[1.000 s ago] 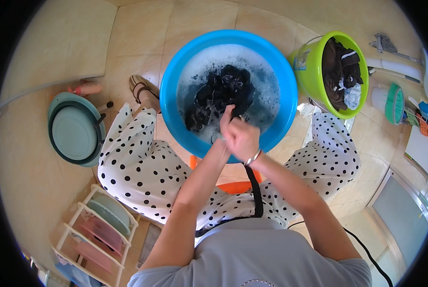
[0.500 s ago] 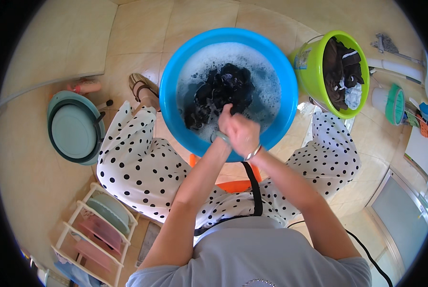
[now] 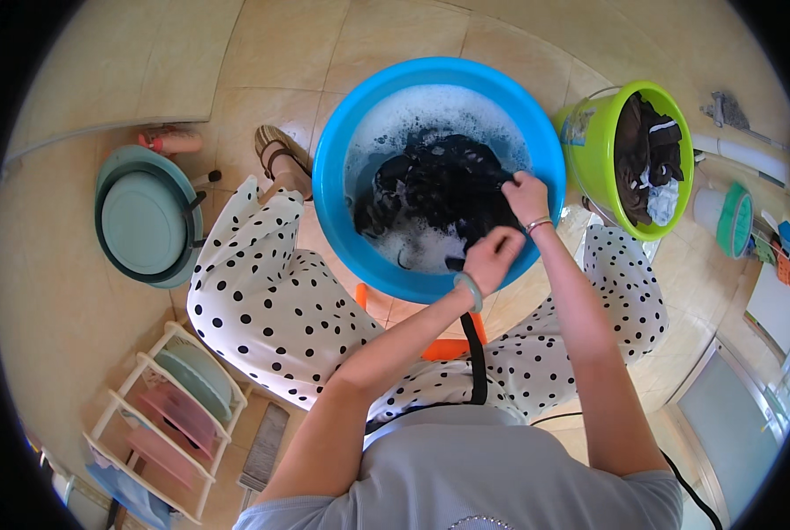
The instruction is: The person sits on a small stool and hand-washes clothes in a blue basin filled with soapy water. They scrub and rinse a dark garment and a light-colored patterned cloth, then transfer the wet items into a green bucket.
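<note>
A blue basin (image 3: 333, 168) of foamy water stands on the floor between my knees. In it lies a dark, wet garment (image 3: 443, 181), spread over the middle and right of the water. My left hand (image 3: 493, 258), with a pale bangle at the wrist, is closed on the garment's near edge by the front right rim. Farther back, at the basin's right side, my right hand (image 3: 526, 196) pinches another part of the same garment. The cloth stretches from both hands down into the suds. Its exact kind cannot be made out.
A lime-green bucket (image 3: 605, 168) of dark and pale clothes stands right of the basin. Grey-green basins (image 3: 143, 221) lean at the left wall, above a white rack (image 3: 139, 371) of basins. Part of an orange stool (image 3: 448, 349) shows beneath me. A brush (image 3: 726, 110) lies far right.
My hands were together at the basin's near edge. They have moved apart and rightward, now holding the garment at two places. The garment has spread to the right. The view has shifted slightly.
</note>
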Available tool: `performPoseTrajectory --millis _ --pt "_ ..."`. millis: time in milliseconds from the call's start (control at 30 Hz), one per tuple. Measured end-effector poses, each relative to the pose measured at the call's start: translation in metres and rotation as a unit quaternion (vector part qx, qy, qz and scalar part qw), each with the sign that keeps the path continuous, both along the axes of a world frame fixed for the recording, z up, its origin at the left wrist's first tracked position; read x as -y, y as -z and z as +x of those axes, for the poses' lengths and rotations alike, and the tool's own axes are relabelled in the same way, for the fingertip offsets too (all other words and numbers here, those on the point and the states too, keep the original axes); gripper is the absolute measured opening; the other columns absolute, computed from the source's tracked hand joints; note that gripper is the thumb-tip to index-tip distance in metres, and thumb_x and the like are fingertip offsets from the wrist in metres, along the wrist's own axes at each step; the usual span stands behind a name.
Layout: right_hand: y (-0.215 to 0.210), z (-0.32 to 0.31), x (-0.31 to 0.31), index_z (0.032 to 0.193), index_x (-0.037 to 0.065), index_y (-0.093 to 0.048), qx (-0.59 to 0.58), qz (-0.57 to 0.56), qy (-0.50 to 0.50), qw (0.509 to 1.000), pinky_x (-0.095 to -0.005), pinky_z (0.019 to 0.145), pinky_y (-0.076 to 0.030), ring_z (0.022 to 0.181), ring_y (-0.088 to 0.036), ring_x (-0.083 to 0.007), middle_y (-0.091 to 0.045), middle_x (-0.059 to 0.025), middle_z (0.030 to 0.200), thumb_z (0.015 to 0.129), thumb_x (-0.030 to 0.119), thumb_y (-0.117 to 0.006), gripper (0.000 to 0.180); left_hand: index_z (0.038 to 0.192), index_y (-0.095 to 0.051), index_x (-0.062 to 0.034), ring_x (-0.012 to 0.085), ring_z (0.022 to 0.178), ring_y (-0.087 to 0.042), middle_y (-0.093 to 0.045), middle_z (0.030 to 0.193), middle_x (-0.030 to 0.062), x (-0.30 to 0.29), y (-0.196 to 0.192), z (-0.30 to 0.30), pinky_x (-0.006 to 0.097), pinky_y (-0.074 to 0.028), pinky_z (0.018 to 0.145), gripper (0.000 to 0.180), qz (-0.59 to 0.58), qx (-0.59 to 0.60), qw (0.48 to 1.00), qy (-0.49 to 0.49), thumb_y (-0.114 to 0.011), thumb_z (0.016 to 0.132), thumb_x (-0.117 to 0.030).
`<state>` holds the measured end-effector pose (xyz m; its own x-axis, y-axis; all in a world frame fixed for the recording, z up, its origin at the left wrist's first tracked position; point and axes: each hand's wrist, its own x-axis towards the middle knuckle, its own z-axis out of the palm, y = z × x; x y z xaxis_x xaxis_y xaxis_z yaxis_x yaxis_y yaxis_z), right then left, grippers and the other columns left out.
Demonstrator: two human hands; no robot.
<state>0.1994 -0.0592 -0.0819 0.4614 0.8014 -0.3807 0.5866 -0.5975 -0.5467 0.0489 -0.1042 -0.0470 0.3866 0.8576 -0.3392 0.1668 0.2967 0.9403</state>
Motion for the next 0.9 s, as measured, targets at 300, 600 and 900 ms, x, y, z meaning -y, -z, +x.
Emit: performPoseTrajectory --millis 300,600,900 --pt "-0.116 -0.092 0.015 0.126 0.003 -0.051 -0.441 0.184 0.288 0.83 -0.0278 0.086 -0.045 0.093 -0.054 -0.0146 -0.058 -0.0089 0.108 0.085 0.009 -0.056 0.042 0.115 -0.051 -0.0113 0.0245 0.097 -0.06 -0.059 0.111 0.0092 -0.065 0.065 -0.031 0.041 -0.05 0.087 0.044 -0.468 0.17 0.812 -0.305 -0.056 0.09 -0.047" --pt "-0.093 -0.126 0.016 0.079 0.006 -0.055 -0.014 0.225 -0.085 0.971 -0.0432 0.048 -0.046 0.057 -0.058 -0.0368 -0.056 -0.0172 0.061 0.089 0.019 -0.059 0.017 0.109 -0.06 -0.0051 0.0212 0.089 -0.06 -0.064 0.104 0.0061 -0.064 0.045 -0.034 0.035 -0.05 0.077 0.032 -0.39 0.284 0.837 -0.258 -0.052 0.093 -0.032" --pt "0.029 -0.014 0.044 0.091 0.006 -0.065 -0.304 0.06 0.29 0.906 -0.0372 0.069 -0.046 0.079 -0.061 -0.0303 -0.068 -0.0105 0.091 0.088 0.027 -0.053 0.025 0.073 -0.051 -0.0024 0.0252 0.054 -0.051 -0.05 0.058 0.0154 -0.071 -0.046 -0.003 0.035 -0.042 0.053 0.029 0.029 -0.124 0.992 -0.007 -0.055 0.091 -0.024"
